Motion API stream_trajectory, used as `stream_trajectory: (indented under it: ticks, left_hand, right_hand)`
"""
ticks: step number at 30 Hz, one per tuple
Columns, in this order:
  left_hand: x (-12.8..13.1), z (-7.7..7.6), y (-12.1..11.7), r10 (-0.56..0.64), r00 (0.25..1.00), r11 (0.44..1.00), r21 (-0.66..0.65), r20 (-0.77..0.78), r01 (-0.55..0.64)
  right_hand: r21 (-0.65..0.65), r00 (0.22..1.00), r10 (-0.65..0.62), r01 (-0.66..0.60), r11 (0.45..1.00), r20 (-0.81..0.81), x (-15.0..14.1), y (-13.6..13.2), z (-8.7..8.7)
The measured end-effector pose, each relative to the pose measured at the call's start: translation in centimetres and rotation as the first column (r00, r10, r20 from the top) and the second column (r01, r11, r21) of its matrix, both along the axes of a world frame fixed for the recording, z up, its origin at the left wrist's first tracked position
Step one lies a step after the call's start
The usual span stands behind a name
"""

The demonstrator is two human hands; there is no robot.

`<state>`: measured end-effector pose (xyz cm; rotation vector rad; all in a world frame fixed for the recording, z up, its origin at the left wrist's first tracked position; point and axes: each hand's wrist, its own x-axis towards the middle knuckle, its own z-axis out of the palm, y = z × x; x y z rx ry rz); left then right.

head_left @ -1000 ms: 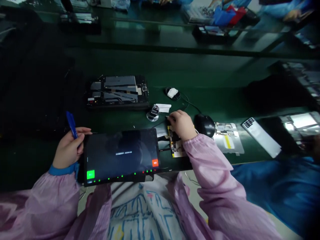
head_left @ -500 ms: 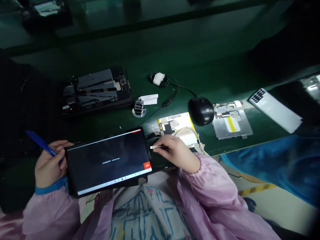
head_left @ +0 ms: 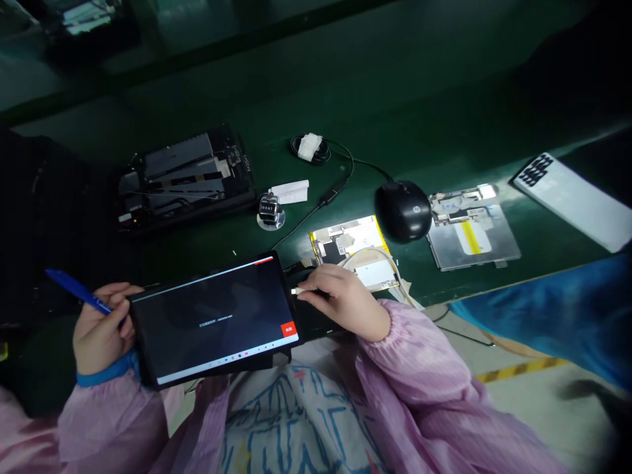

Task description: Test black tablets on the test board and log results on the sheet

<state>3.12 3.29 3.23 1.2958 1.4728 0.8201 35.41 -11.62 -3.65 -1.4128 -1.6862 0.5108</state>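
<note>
A blue pen is gripped in my left hand, which rests against the left edge of a tablet. The tablet's dark screen carries a red box at its lower right and a pale bar along the bottom. At the tablet's right edge, my right hand pinches a small white cable plug between thumb and forefinger. I cannot tell whether the plug is inside a port. Just behind this hand lies a silver, yellow-edged component assembly, with a pale cable looping over it.
Right of the component assembly sit a black mouse, a silver metal plate and a white panel. An opened black device, a tally counter, a paper slip and a coiled cord lie behind the tablet.
My right hand has come down from above the component assembly to the tablet's right edge, now with the white plug showing. The screen has lost its green box and gained pale bars.
</note>
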Motion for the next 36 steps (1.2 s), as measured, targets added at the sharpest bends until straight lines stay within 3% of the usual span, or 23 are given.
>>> stream_trajectory:
  ticks: [4,8,16,21,29,36]
  left_hand:
    - [-0.4,-0.9,0.3,0.049,0.993,0.997,0.056,0.106,-0.056]
    - [-0.9,-1.8,0.6,0.067,0.982,0.991,0.103,0.178,-0.087]
    - [-0.9,-1.4,0.2,0.060,0.991,0.994,0.080,0.118,-0.069]
    - [-1.4,-2.1,0.5,0.055,0.990,0.991,0.112,0.128,-0.069]
    - [-1.8,-2.3,0.3,0.003,0.995,0.986,0.164,0.099,-0.019]
    - [-2.7,-3.1,0.7,-0.036,0.999,0.974,0.225,0.041,0.026]
  right_hand:
    - [0.015,0.998,0.067,-0.067,0.998,0.014,0.0,0.1,-0.1]
    - [0.012,0.999,-0.011,0.011,1.000,-0.049,0.0,0.1,-0.1]
    - [0.042,0.999,0.037,-0.036,0.998,-0.021,-0.1,0.0,-0.3]
    - [0.087,0.997,0.078,-0.078,0.993,0.003,-0.1,0.3,-0.3]
    - [0.135,0.980,0.102,-0.125,0.983,0.170,-0.3,1.0,0.2]
    - [0.126,0.986,0.089,-0.107,0.986,0.144,-0.9,0.6,-0.4]
